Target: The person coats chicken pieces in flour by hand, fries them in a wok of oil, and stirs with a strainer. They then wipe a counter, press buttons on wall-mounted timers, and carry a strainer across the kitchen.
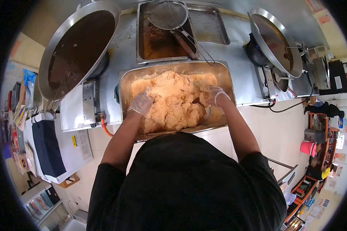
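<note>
Orange mix point(169, 101) separates left hand point(141, 102) and right hand point(216, 96); their grip is unclear. Hard outward pushes could spill it.

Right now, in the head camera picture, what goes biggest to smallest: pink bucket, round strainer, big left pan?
1. Big left pan
2. Round strainer
3. Pink bucket, which looks tiny here

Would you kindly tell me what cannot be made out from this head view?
Left hand and right hand, fingertips: head view, lost in or against the orange-coated food.
Tray, most of its floor: head view, under that food.
Its near rim, middle: head view, behind black clothing.
Left pan, bottom: head view, under dark liquid.
Wall papers, wording: head view, too small.
</note>
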